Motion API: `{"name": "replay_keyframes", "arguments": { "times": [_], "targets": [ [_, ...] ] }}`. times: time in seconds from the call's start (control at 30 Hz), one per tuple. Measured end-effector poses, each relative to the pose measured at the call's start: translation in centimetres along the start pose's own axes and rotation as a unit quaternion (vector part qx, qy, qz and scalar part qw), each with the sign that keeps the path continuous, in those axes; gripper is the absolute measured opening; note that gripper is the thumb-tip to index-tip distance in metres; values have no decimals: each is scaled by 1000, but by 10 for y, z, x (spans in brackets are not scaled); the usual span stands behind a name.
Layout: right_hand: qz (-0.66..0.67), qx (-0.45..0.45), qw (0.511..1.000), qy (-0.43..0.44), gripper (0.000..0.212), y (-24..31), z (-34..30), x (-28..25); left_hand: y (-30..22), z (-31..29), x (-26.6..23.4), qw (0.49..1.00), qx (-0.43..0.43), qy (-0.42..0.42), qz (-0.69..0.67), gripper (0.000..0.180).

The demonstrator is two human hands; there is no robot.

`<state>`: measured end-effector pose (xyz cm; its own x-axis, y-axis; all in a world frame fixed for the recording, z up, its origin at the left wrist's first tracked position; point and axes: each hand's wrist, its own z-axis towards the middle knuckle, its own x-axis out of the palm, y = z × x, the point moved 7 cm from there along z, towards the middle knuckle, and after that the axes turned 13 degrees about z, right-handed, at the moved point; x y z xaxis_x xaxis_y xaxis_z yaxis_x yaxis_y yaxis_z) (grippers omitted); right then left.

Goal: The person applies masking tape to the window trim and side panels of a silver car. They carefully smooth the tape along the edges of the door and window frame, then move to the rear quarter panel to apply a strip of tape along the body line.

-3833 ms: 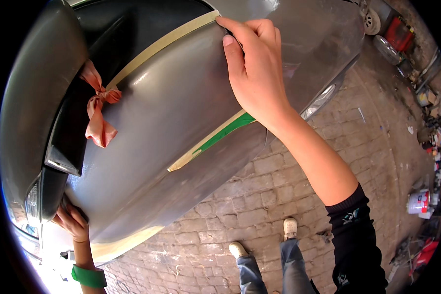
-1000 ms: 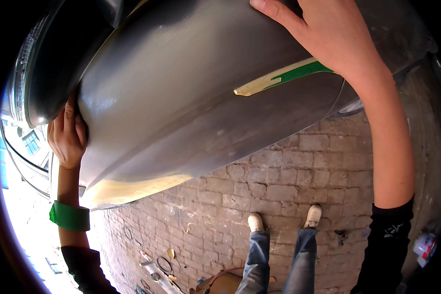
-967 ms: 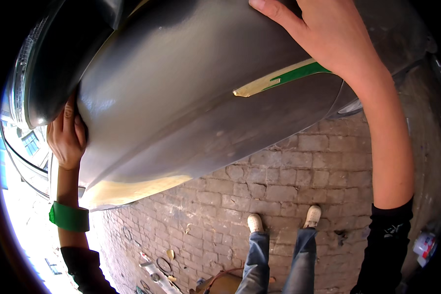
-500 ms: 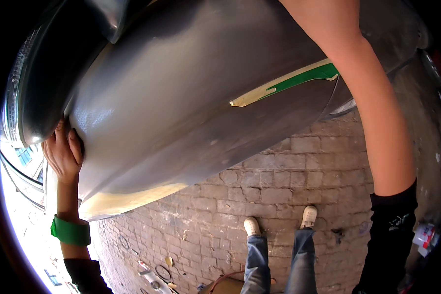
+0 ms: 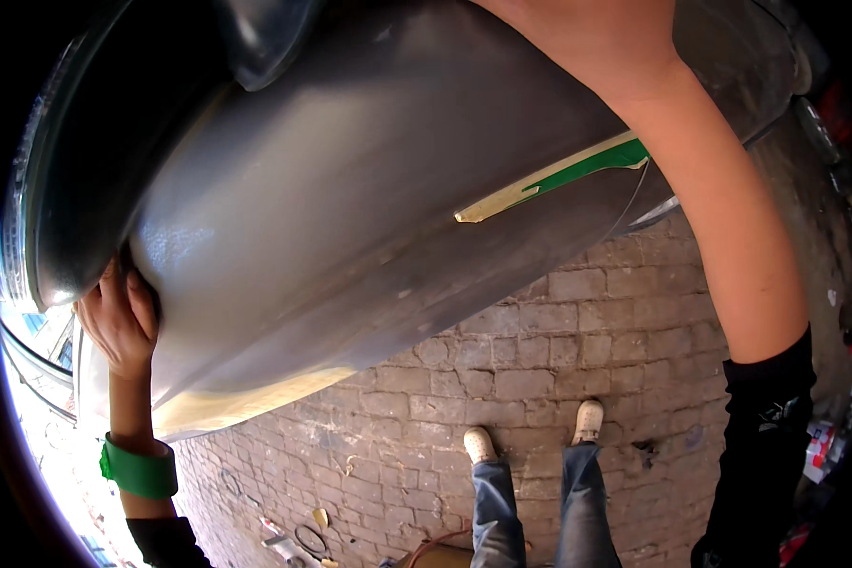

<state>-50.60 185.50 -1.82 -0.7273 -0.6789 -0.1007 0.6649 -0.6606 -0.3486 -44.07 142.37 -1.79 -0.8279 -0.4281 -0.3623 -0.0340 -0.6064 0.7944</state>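
Note:
At the left end of a grey car body panel, my left hand lies against the edge below a dark glossy part. Its fingers stretch upward with the thumb slightly apart, and the fingertips are hidden in the gap. Around my left wrist sits a green band that looks like a roll of tape. My right hand reaches over the panel at the top edge, where its fingers are out of sight. Under my right forearm runs a strip of green and cream masking tape along the panel.
Brick paving lies below the car, with my shoes on it. A cable loop and small items lie at the lower left. A red and white container stands at the far right. A dark pointed part juts in at the top.
My right hand has shifted left along the top edge. The whole view has moved slightly, with the dark pointed part showing more. My left hand stays at the panel's edge.

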Motion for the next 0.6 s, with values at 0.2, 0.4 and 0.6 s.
{"name": "replay_keyframes", "arguments": {
  "times": [0.2,0.4,0.6],
  "targets": [
    [-41,17,999,-13,24,6,0,5,-3,2,-4,1000,-1,-11,-1,46],
    [-73,22,997,4,24,3,-4,-4,-9,13,-14,998,13,-55,-2,45],
    [16,159,986,-34,21,22,-36,-5,-10,10,-8,1000,-2,-22,-13,47]
  ]
}}
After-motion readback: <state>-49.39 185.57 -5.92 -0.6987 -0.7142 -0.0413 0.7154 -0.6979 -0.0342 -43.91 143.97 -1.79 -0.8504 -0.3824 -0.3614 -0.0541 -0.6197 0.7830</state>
